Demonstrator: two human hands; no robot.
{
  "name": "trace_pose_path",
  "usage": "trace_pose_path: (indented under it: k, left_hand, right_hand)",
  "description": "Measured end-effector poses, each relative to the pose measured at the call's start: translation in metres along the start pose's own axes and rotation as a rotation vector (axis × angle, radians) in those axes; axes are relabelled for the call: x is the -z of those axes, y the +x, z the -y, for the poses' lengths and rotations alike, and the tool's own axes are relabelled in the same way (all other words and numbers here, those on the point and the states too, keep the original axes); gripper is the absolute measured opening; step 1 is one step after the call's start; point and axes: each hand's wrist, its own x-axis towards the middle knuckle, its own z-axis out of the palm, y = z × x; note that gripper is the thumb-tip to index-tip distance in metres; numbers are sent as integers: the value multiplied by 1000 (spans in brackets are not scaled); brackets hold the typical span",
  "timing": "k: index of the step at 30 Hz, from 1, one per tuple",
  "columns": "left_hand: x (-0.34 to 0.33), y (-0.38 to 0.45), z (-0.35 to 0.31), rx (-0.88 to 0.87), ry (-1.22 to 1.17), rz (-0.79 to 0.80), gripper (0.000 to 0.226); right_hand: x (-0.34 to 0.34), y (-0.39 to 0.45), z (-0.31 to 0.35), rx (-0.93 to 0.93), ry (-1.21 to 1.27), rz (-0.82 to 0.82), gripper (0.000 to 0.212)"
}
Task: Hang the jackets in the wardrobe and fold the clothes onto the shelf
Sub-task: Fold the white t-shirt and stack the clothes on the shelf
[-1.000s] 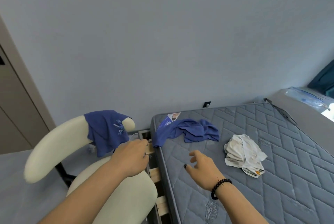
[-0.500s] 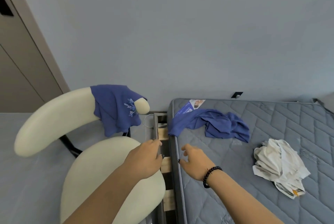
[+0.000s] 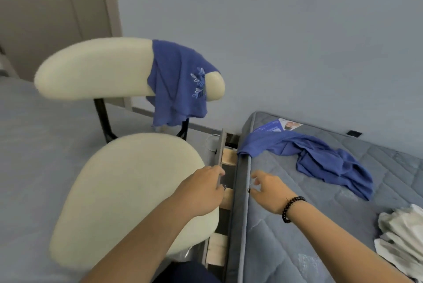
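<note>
A blue garment with a light leaf print hangs over the right end of the cream chair's backrest. A second blue garment lies crumpled on the grey quilted mattress, one corner drooping over the mattress edge. A white crumpled garment sits at the right border. My left hand hovers at the chair seat's right edge beside the bed frame, fingers loosely curled, holding nothing. My right hand, with a dark bead bracelet, is over the mattress edge with relaxed fingers, holding nothing.
The cream chair seat stands close against the bed. Wooden slats show in the narrow gap between the bed's side rail and the mattress. A printed leaflet lies at the mattress corner. A beige door panel fills the upper left.
The view has swung left and down, bringing the chair closer. My right hand moved left from the mattress top to its edge; my left hand stays by the bed frame.
</note>
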Motion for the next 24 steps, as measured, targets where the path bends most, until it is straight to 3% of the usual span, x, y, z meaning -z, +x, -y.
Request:
trace_pose_path:
  k: [6,12,20,24]
  left_hand:
    - [-85,-36,-30,82,-43,-107,38]
    - [-163,-62,-94,124,-105,-125,34]
    - [-249,-33,-178,65,7,-98,26]
    - [-276,-20,-211,5,37,-26,27]
  right_hand:
    - [-34,-12,-77,121,21,-48,45]
    - [-50,-62,-172,108,138,-56,44]
    - [-68,-111,-303,-45,243,-190,43]
    - [-76,-124,-377,-202,39,-315,35]
